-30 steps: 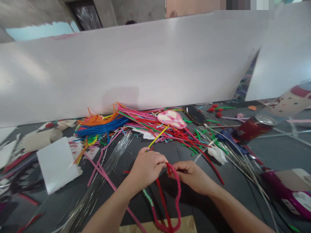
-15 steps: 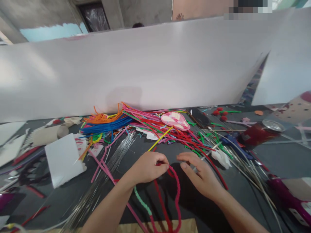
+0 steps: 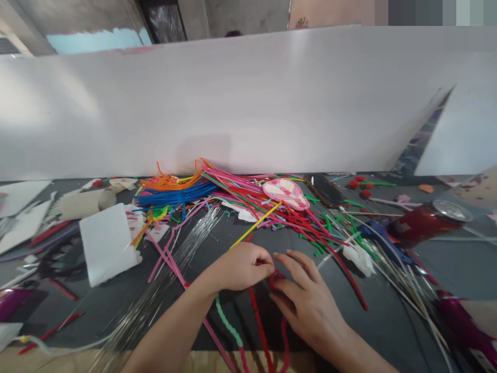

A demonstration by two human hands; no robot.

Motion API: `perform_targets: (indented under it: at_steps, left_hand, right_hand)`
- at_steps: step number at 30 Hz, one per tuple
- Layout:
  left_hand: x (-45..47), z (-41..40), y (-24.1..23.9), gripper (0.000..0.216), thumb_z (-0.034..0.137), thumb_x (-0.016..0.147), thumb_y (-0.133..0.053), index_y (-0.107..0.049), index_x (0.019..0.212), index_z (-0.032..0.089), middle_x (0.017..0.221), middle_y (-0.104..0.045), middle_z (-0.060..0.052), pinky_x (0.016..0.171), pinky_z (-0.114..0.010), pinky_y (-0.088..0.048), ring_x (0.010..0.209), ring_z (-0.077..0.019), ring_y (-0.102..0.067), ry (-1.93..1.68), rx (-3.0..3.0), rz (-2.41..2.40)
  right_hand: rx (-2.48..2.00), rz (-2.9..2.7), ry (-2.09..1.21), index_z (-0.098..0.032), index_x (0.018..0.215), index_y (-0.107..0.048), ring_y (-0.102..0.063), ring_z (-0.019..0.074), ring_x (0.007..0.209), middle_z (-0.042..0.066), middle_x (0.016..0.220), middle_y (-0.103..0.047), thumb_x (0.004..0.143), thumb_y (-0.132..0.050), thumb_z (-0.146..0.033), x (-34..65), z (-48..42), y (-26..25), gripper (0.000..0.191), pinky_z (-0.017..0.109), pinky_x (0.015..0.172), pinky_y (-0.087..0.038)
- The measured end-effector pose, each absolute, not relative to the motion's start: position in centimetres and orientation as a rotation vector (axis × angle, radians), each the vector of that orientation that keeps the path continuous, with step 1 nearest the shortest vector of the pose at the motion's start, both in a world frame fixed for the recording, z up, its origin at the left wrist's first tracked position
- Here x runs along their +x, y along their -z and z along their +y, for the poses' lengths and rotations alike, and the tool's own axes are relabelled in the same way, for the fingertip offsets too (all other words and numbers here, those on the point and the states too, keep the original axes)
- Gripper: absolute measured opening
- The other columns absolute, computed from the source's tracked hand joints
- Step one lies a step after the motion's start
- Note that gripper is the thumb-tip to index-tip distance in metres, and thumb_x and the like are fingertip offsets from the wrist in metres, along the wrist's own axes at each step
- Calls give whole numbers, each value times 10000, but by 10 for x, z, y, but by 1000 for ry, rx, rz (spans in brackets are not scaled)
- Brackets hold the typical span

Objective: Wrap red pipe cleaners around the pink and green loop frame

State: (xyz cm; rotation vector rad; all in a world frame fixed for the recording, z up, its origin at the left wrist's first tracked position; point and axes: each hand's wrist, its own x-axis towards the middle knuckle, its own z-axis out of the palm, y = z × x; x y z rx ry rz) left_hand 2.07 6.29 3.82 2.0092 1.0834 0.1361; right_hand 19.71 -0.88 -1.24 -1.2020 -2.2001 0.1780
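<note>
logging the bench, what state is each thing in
Left hand, pinching red strand
Right hand, fingers parted near that strand
Phone, lying flat, screen dark
Cardboard tube, lying on its side
Blue pipe cleaners, bundled
Yellow pipe cleaner, straight
Drink can, open or closed unclear

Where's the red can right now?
In the head view, the red can is on the right side, beyond the right hand, next to a dark blue object.

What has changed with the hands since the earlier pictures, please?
After coming away to the right, the right hand has moved back left to the crimson fuzzy strand; whether it grips is unclear. The left hand keeps its pinch on the strand. The blue bundle and red can stay put.
</note>
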Motion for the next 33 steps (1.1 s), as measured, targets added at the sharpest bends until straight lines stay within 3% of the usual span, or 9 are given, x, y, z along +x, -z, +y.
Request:
perform_targets:
  at_steps: [4,12,18,23,28,33]
  left_hand:
    - [16,65,-44,291,256,840,-404,-681,830,167,707,-663,9,567,-193,-366,632,-115,-560,-85,1992,1021]
    - [20,65,-35,233,208,789,-477,-709,807,189,738,-708,-1,620,-205,-375,662,-125,-603,-141,2122,1033]
    - [24,64,-34,227,175,759,-503,-723,805,205,705,-710,5,609,-208,-367,653,-127,-606,-163,2131,996]
    - [23,64,-38,220,166,757,-506,-722,781,202,677,-693,18,627,-204,-377,618,-115,-578,-184,2090,974]
    - [21,63,-45,210,168,755,-510,-716,764,201,647,-675,23,662,-205,-392,650,-123,-577,-206,2098,950]
    - [22,61,-54,219,166,739,-511,-724,768,207,686,-689,13,682,-214,-409,718,-143,-590,-257,2087,1017]
  right_hand:
    - [-1189,-2126,-275,-202,766,-621,-388,290,1181,84,1227,-531,788,-549,-112,196,-7,15,117,477,926,-438]
    - [-1239,-1910,-640,-211,678,-565,-445,280,1136,94,1192,-543,698,-537,-104,193,-10,8,112,439,876,-446]
    - [-1295,-1684,-887,-196,674,-544,-547,228,1026,114,1107,-570,785,-489,-167,210,2,3,127,364,857,-438]
    - [-1314,-1665,-891,-194,709,-521,-518,226,1056,102,988,-574,864,-460,-244,221,16,9,174,334,832,-424]
    - [-1284,-1650,-1034,-185,720,-530,-545,174,867,69,936,-566,869,-464,-275,217,17,13,186,300,773,-427]
    - [-1188,-1462,-1562,-163,772,-577,-479,104,617,-10,687,-540,856,-516,-407,210,11,13,266,216,571,-395]
